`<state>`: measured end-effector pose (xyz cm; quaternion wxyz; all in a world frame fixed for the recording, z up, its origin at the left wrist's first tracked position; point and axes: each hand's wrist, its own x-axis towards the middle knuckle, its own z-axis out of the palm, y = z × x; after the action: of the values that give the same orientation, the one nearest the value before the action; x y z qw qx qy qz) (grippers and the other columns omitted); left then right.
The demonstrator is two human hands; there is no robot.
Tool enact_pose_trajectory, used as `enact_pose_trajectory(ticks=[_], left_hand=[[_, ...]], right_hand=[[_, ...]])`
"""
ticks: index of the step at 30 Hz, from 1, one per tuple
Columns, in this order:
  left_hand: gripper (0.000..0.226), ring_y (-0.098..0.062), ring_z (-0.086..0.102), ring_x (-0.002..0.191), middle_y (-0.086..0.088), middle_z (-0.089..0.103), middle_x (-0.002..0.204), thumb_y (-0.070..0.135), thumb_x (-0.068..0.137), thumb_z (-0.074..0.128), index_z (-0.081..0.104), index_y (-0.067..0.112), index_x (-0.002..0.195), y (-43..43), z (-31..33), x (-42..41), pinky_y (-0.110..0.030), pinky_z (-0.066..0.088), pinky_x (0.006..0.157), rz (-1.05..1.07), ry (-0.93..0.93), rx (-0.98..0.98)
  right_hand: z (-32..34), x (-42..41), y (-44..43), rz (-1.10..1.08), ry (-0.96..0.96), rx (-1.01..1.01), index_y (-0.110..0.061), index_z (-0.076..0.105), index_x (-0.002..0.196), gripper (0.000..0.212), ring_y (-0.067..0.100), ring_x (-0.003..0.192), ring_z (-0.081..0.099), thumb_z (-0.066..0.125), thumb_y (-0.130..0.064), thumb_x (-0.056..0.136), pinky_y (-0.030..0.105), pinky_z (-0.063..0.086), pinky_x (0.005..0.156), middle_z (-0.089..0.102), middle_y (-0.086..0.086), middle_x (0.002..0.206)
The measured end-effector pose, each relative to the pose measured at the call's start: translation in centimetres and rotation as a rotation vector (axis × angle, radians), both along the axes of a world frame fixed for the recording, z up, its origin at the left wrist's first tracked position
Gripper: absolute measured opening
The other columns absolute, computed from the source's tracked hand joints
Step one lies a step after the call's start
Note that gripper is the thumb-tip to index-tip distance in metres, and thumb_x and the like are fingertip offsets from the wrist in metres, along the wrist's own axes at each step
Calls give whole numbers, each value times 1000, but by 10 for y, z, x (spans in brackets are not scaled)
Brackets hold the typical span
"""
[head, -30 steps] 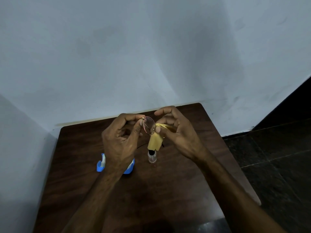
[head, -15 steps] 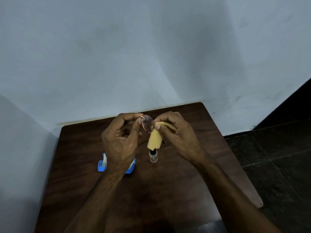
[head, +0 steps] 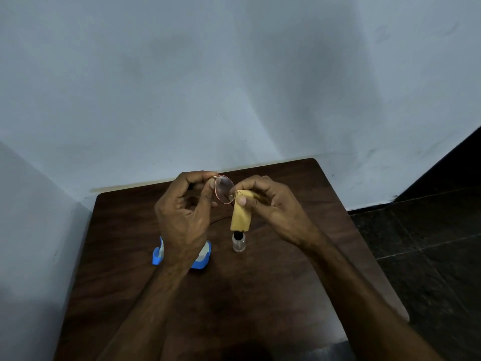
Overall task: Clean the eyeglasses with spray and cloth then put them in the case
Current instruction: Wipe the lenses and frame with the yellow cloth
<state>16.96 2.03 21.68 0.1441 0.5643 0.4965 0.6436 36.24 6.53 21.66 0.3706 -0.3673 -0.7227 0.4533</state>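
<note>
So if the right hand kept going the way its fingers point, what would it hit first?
Likely the glasses' lens: the right hand pinches the cloth right beside it, fingers aimed toward the left hand. Depth is unclear.

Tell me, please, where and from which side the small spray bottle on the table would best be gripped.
Grip the spray bottle around its clear round body, coming from the right side with the right hand. It stands upright and alone on the table, the blue case lies to its left, and the cloth hangs over its black cap.
</note>
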Motion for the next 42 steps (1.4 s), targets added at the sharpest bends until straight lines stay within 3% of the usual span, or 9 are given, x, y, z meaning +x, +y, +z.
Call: enact_pose_trajectory(ticks=[2, 5, 10, 13, 21, 28, 33, 38, 42], left_hand=[[10, -18, 75, 72, 2, 76, 97, 13, 100, 72, 72, 15, 110, -2, 1, 0, -30, 62, 65, -19, 2, -14], [10, -20, 74, 67, 2, 76, 95, 18, 100, 72, 71, 17, 109, -1, 3, 0, -25, 60, 63, -28, -43, -31], [10, -19, 75, 69, 3, 76, 96, 20, 100, 71, 71, 17, 110, -1, 3, 0, -25, 61, 62, -16, -33, -32], [12, -17, 76, 76, 4, 77, 98, 21, 101, 71, 72, 13, 109, -3, 5, 0, -28, 63, 65, 4, -40, 0], [11, -22, 76, 73, -2, 78, 97, 13, 99, 73, 73, 13, 110, -5, 10, -5, -27, 61, 64, -39, -13, -40], [9, -18, 75, 78, -4, 77, 100, 11, 101, 73, 73, 5, 107, 0, 17, -6, -32, 63, 60, 73, -168, 3], [12, -10, 75, 80, -3, 76, 100, 12, 101, 72, 72, 2, 107, 0, 20, -10, -25, 62, 59, 113, -201, -1], [8, -14, 76, 83, -2, 77, 100, 10, 100, 72, 72, 4, 106, -3, 13, -10, -30, 64, 60, 84, -220, -29], [4, -12, 76, 83, 3, 78, 98, 9, 101, 72, 72, 8, 105, -4, 11, -9, -26, 63, 63, 85, -176, -16]], right_hand=[[1, 1, 2, -11, 77, -32, -12, 73, 111, 16, 28, 110, 65, 65, -21, 100, 49, 55, 93, 74, 1, 110], [3, -2, 2, -25, 94, -70, -10, 72, 108, 20, 31, 102, 67, 61, -25, 103, 44, 55, 85, 73, 8, 105], [1, -8, -2, -78, 62, 9, -14, 72, 105, 25, 25, 98, 63, 54, -32, 106, 46, 55, 82, 69, 0, 99], [5, -7, -5, -41, 35, -29, -25, 73, 113, 17, 19, 112, 64, 67, -33, 99, 44, 58, 92, 70, -5, 112], [13, -11, -10, -93, 277, -61, -11, 51, 139, 53, 20, 89, 73, 75, -1, 93, 37, 59, 81, 76, 6, 92], [-7, -20, -21, -435, 173, 241, -16, 68, 124, 26, 18, 107, 73, 73, -18, 99, 50, 62, 86, 74, -1, 113], [-27, -32, -34, -441, 23, 554, -5, 75, 116, 20, 18, 133, 59, 74, -4, 96, 40, 52, 107, 72, 1, 128], [-26, -35, -22, -607, 78, 390, -14, 80, 107, 14, 17, 122, 62, 79, -12, 93, 44, 55, 97, 76, -7, 115], [-12, -43, -27, -549, 44, 468, -14, 81, 106, 13, 18, 111, 64, 79, -15, 93, 37, 55, 90, 76, -6, 108]])
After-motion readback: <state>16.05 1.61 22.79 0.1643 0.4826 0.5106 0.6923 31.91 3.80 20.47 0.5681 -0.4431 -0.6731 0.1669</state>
